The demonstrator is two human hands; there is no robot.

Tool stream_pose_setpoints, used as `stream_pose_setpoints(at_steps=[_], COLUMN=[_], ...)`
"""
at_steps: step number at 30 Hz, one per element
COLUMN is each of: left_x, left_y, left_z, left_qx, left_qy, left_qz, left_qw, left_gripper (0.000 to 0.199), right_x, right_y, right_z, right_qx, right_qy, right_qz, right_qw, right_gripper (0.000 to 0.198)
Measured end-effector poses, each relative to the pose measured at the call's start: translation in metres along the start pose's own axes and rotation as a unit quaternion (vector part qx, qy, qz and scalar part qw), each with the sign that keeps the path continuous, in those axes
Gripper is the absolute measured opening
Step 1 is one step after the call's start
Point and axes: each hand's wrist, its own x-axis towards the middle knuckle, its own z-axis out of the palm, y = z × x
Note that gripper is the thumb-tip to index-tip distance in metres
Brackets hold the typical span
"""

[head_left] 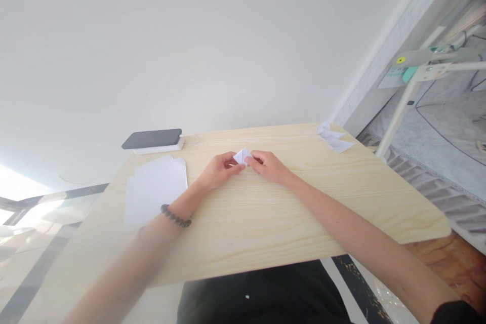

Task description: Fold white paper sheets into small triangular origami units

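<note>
Head camera: from where I am standing, two bare forearms are reaching over a pale, wood-grained table (266, 233). The left hand (220, 171) is pinching a small folded white paper (239, 156) from one side, its thumb lying along the lower edge. The right hand (268, 166) is gripping the same piece from the other side — thumb pressing on the front face, fingers curling behind. So the paper is sitting between the two hands, around the middle of the tabletop, its peak pointing up; whether it is touching the wood, I cannot tell.

A dark beaded bracelet (175, 216) is circling the left wrist. Near that forearm, white sheets (154, 190) are lying in an uneven, overlapping stack. Behind them, a dark-screened phone (152, 138) is resting on a white block (163, 149), a thin white cable (194, 136) curving out to the right. Over at the far right corner — well apart from the hands — several folded white pieces (333, 136) are lying bunched together.
</note>
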Motion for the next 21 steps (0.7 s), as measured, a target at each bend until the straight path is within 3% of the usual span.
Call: stream_pose_setpoints(at_steps=[8,13,21], left_x=[0.0004,0.0002,0.0019], left_y=[-0.0010,0.0006,0.0049], left_z=[-0.0031,-0.0012,-0.0011], left_qx=[-0.043,-0.047,-0.022], left_qy=[-0.048,-0.021,0.030], left_qz=[0.000,0.004,0.033], left_qw=[0.998,0.999,0.999], left_gripper=[0.034,0.033,0.033], right_x=[-0.0017,-0.0011,0.0010], right_y=[-0.0069,-0.0049,-0.0002], right_z=[-0.0029,-0.0024,0.0021], right_qx=[-0.001,0.002,-0.061], right_qy=[-0.051,-0.035,-0.019], right_qz=[-0.002,0.008,-0.062], right_qw=[0.999,0.999,0.996], right_gripper=[0.034,0.034,0.030])
